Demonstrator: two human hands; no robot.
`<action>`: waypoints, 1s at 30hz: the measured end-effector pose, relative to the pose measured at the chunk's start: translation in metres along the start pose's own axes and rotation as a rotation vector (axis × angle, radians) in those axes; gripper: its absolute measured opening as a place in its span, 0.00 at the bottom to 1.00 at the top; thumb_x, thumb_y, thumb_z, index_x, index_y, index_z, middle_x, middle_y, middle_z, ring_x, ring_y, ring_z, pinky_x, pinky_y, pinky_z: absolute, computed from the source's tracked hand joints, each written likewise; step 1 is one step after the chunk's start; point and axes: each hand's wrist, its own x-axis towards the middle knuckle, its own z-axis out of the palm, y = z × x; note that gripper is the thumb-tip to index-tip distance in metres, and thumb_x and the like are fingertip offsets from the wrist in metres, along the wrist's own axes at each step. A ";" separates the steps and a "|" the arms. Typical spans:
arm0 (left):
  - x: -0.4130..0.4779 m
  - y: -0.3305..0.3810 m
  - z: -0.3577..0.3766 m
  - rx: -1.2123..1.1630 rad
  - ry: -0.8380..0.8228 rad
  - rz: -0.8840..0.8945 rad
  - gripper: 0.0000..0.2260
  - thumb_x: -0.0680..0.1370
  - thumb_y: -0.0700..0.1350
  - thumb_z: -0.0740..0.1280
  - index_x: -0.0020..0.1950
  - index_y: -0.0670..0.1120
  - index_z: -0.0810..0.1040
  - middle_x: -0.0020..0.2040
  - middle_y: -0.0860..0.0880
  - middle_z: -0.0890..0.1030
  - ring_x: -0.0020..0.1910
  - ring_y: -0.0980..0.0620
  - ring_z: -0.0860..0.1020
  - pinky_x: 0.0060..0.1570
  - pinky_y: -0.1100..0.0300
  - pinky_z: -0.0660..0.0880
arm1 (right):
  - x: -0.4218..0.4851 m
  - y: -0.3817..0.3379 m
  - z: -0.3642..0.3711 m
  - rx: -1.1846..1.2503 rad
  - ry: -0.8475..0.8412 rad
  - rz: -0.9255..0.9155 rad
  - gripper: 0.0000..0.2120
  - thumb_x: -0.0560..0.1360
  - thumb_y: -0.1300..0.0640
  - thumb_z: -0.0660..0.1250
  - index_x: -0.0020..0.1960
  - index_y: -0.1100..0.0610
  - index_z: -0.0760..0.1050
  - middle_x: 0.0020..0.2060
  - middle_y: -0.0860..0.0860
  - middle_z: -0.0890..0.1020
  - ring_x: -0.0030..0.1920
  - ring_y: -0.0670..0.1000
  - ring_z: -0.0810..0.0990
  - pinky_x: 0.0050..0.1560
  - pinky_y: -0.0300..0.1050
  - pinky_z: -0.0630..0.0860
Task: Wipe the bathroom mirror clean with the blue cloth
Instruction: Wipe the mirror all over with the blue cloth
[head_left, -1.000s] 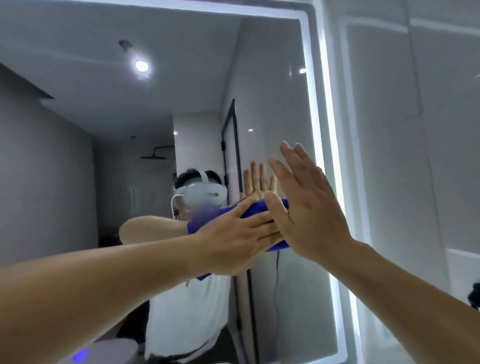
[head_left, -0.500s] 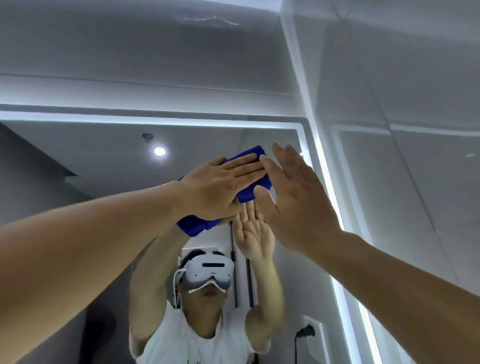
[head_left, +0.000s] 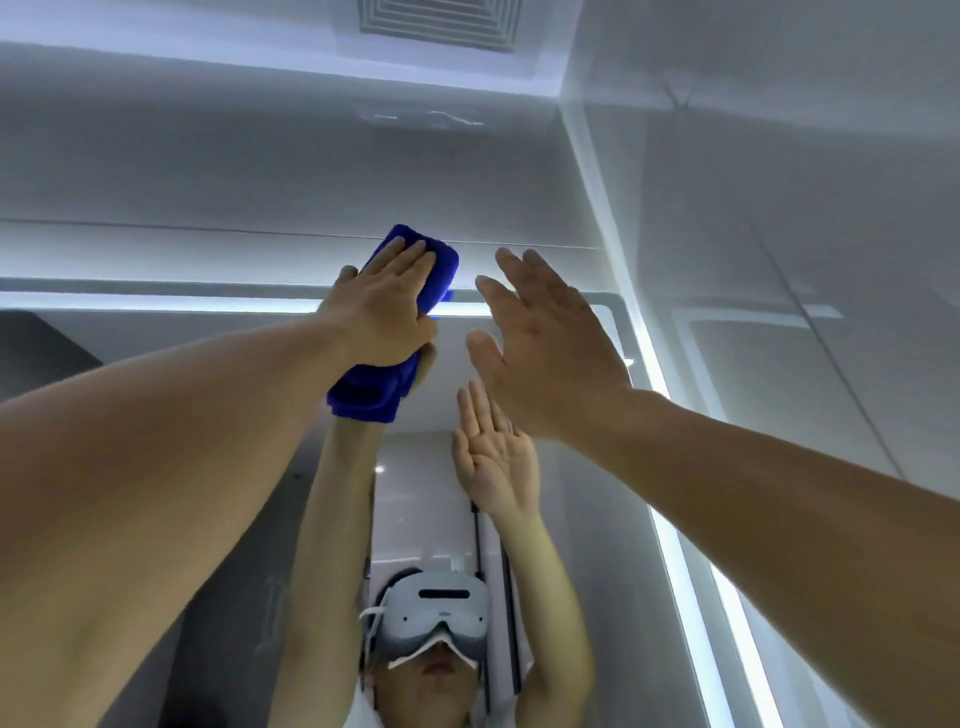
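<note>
Pressing flat on the cloth (head_left: 439, 270), the left hand (head_left: 384, 312) holds it against the top edge of the mirror (head_left: 597, 519), fingers straight and together, thumb tucked under the lower fold. The cloth is blue and folded; its upper end reaches past the mirror's lit top strip (head_left: 156, 301) onto the wall (head_left: 208, 171) above, and its lower end bunches below the wrist. Just right of the cloth, the right hand (head_left: 545, 353) is spread open, palm toward the mirror, fingers straight and holding nothing; whether it touches the glass I cannot tell. Both arms show reflected in the mirror below the hands, with a white headset (head_left: 434, 613) lower still. A vent (head_left: 441, 21) sits in the ceiling above the mirror.
</note>
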 end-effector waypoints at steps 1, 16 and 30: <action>0.002 0.000 -0.002 -0.012 -0.009 -0.073 0.33 0.79 0.52 0.57 0.81 0.49 0.46 0.81 0.53 0.45 0.79 0.54 0.42 0.74 0.44 0.54 | 0.003 -0.001 0.001 0.006 -0.006 0.000 0.25 0.83 0.48 0.49 0.78 0.52 0.52 0.79 0.48 0.46 0.77 0.47 0.40 0.73 0.45 0.43; 0.016 0.075 0.019 -0.055 0.021 -0.074 0.31 0.80 0.50 0.54 0.80 0.47 0.43 0.81 0.52 0.43 0.79 0.53 0.40 0.75 0.43 0.47 | -0.005 0.057 -0.025 -0.163 -0.023 0.071 0.26 0.82 0.49 0.50 0.78 0.55 0.54 0.78 0.49 0.50 0.77 0.50 0.45 0.73 0.48 0.49; 0.046 0.148 0.031 -0.108 0.051 0.315 0.27 0.78 0.51 0.60 0.77 0.53 0.59 0.78 0.55 0.59 0.76 0.56 0.53 0.70 0.47 0.56 | -0.006 0.078 -0.044 -0.277 -0.066 0.061 0.25 0.80 0.56 0.51 0.76 0.58 0.56 0.78 0.51 0.53 0.77 0.52 0.48 0.72 0.49 0.52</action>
